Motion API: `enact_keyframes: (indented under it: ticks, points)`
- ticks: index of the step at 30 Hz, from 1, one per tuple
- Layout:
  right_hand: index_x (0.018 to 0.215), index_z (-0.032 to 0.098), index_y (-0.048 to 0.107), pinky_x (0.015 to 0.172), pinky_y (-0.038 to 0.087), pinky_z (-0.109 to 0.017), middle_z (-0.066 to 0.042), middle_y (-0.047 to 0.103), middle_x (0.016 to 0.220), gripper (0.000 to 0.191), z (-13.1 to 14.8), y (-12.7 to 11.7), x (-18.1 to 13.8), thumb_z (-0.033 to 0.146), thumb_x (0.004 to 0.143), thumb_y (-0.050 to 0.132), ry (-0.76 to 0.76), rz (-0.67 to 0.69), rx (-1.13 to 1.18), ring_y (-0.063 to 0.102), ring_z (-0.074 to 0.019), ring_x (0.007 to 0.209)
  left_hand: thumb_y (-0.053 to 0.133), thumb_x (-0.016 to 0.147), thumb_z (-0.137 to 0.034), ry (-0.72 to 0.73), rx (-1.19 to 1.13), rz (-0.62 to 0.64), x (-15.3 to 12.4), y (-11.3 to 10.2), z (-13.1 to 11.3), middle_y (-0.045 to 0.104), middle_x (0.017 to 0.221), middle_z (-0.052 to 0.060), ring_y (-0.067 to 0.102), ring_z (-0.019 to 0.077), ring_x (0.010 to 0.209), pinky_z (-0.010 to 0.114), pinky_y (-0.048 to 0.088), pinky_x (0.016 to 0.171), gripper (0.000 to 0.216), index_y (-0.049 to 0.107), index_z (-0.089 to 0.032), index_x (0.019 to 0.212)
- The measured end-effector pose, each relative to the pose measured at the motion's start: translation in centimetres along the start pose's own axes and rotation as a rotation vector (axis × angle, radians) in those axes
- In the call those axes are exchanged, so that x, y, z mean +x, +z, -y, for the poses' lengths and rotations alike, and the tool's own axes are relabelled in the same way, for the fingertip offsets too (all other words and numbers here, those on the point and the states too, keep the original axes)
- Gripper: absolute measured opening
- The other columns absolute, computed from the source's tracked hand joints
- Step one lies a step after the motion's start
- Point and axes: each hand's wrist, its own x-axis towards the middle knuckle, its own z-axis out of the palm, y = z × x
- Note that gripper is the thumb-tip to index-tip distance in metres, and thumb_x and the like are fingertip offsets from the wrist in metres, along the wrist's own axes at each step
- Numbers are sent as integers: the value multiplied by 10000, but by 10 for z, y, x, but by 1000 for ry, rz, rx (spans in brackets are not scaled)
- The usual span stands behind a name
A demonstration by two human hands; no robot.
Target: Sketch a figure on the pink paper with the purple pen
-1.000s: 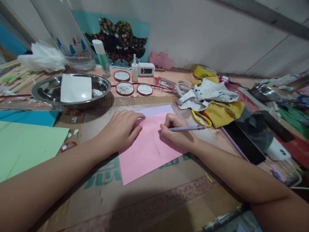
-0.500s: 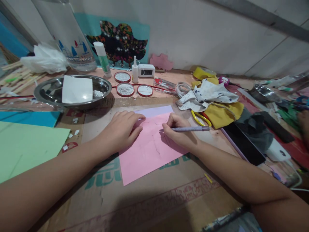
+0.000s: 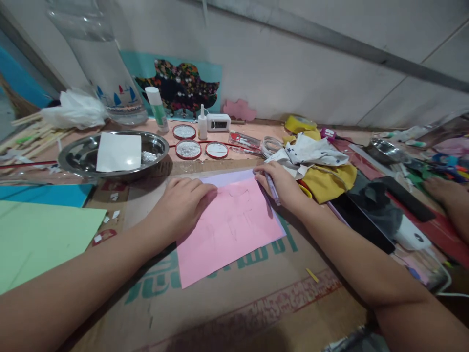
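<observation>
A pink sheet of paper [image 3: 227, 230] with faint drawn lines lies over a lavender sheet [image 3: 234, 176], whose edges show at the back and right. At its upper left edge, my left hand [image 3: 183, 205] has the thumb and fingers closed together on the paper. A purple pen [image 3: 272, 189] is tucked in my right hand [image 3: 284, 186], pointing back toward me rather than at the drawing. The fingertips of that hand touch the sheets' upper right corner.
Cardboard [image 3: 249, 298] lies under the sheets. Behind stand a steel bowl [image 3: 161, 159], a glue stick [image 3: 158, 110] and shallow dishes of white beads [image 3: 188, 149]. Cloth scraps [image 3: 318, 151] and a phone [image 3: 359, 220] lie right. Another person's hand [image 3: 447, 190] shows at far right.
My right hand has moved up from the drawing to the paper's corner, and the pen has swung away from the surface. My left thumb and fingers have closed together. The view has tilted up slightly.
</observation>
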Motion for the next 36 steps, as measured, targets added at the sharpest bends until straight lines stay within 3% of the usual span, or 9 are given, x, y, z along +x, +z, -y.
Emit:
enact_keyframes:
  ticks: [4,8,13,17,23,25,28,31,36]
  points:
    - [1156,197,762,887,544,-387,-107,689,1050,285,-4,0,0,302,1008,542,4,14,-31,680,-256,979,408,1117,-382,30,-1,-18,-1,4,4,766,972,44,668,267,935,425,371,841,367,752,-258,1089]
    - [1091,199,752,937,538,-396,-101,743,1045,298,-12,-28,10,343,1029,499,-2,-45,-37,697,-267,1012,438,1110,-363,54,-24,-38,-3,9,9,754,971,35,658,254,927,415,353,840,332,757,-275,1084]
    - [1139,192,745,829,551,-366,-77,767,957,343,-18,-54,13,385,1034,483,61,15,-23,718,-256,881,463,1101,-344,65,-43,-37,-2,13,12,746,973,33,651,245,926,417,354,855,306,759,-270,1073]
    - [1177,201,749,902,548,-383,-107,776,1102,300,-14,-38,17,356,1022,544,76,86,-95,724,-275,1008,490,1090,-328,67,-34,-38,-1,13,12,747,976,31,653,238,926,418,359,852,279,762,-273,1065]
    - [1110,140,757,941,551,-458,-193,731,1175,222,-11,-15,34,250,967,628,85,105,-164,708,-318,1046,519,1062,-367,130,-22,-155,-5,2,5,712,1308,84,647,287,1147,473,393,950,269,770,-268,1074]
    - [1130,156,749,977,544,-449,-166,738,1186,231,-4,-17,34,231,974,596,67,71,-151,702,-305,1093,595,1006,-433,152,-49,-96,-7,-2,0,694,1328,111,632,315,1186,505,408,999,286,749,-241,1151]
    - [1185,186,727,934,562,-391,-105,767,1124,264,20,-24,24,250,957,610,8,5,21,725,-257,1033,697,907,-530,136,-89,35,-9,-4,-6,645,1393,151,587,361,1262,550,417,1068,505,699,-197,1287]
    - [1146,194,723,768,562,-309,-56,776,973,249,51,-29,7,295,924,673,-115,126,294,720,-187,815,714,887,-567,122,-94,113,-8,-2,-7,599,1461,170,540,394,1327,593,398,1117,609,665,-198,1369]
    - [1056,197,739,820,546,-307,-51,747,969,142,71,-23,-9,256,988,629,-314,302,343,690,-179,874,711,879,-592,89,-121,160,-6,1,-4,540,1541,185,467,414,1420,606,360,1180,712,604,-190,1456]
